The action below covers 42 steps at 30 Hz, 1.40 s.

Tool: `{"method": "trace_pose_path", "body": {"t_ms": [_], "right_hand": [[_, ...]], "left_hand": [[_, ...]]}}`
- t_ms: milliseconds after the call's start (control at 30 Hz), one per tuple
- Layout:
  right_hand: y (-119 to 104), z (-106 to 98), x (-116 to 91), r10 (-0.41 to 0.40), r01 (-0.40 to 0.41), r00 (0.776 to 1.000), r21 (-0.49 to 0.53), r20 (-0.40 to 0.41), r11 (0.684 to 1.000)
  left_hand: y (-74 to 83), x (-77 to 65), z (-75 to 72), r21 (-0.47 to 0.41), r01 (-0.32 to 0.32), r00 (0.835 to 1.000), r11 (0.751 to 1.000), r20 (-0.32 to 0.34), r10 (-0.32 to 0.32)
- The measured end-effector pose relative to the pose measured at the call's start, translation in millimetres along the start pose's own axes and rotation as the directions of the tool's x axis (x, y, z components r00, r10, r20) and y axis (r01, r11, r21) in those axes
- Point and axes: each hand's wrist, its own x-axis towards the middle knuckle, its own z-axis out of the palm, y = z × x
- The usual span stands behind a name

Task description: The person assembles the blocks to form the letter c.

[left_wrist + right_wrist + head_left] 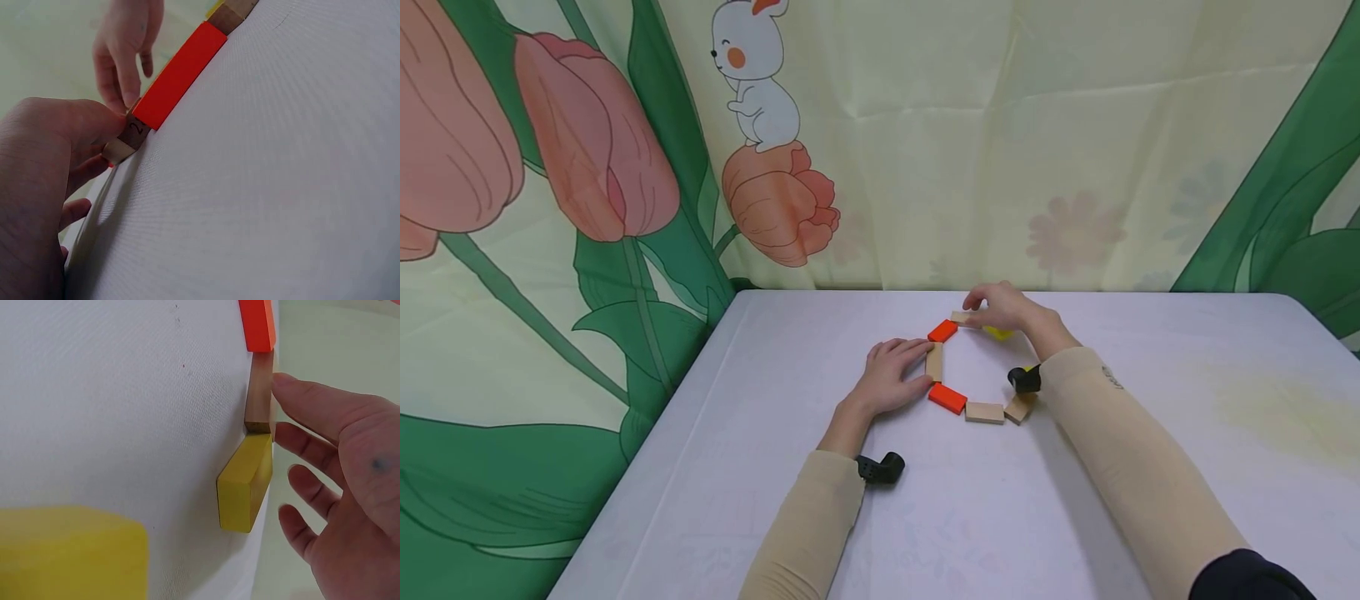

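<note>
Red, yellow and plain wooden blocks form a ring on the table. My left hand lies along the outer left side of a wooden block. Its index fingertip is at the far end and its thumb near the close end. In the left wrist view that thumb overlaps a block marked with a 2. At the back of the ring my right hand pinches another wooden block between thumb and index finger. That block stands between a red block and a yellow block.
Red blocks and wooden blocks make up the ring's near side. Another yellow block looms close in the right wrist view. The white-covered table meets a printed curtain at the back.
</note>
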Motion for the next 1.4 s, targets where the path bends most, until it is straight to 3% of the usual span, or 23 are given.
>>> {"method": "trace_pose_path", "body": {"t_ms": [567,1400], "right_hand": [[-1.1,1.5,5.2,0.054,-0.053,0.998,-0.008,0.017,0.999],[2.0,-0.5,0.9,0.054,-0.053,0.998,-0.025,0.039,0.998]], "left_hand": [[0.1,2.3,0.6,0.023,0.004,1.0,1.0,-0.003,-0.004],[0.4,0.1,-0.1,0.029,0.011,1.0,1.0,0.004,-0.011]]}}
